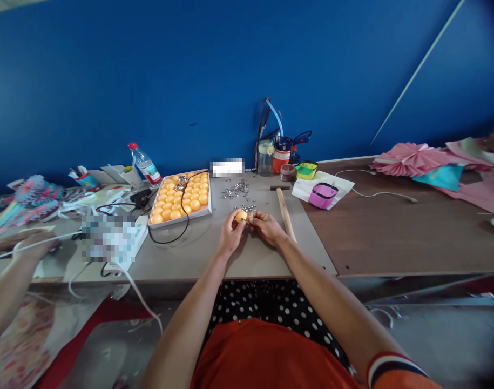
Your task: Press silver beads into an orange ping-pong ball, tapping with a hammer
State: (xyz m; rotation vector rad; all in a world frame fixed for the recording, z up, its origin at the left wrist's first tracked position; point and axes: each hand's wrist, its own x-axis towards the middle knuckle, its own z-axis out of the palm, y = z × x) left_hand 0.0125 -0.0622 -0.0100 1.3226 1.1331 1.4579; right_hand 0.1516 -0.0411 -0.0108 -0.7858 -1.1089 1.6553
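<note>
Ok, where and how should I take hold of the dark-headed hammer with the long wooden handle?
I'd grip the hammer around mid-handle, coming from above and its right. It lies with the straight, slender handle running toward the person and the head crosswise at the far end, while the person's right hand is close on the left.

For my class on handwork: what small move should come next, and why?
Perhaps steady the orange ball with the left hand while the right hand works at its side: the left grips it, the right's fingertips are close beside it, and small metal pieces lie just beyond. Finer detail is too small to tell.
</note>
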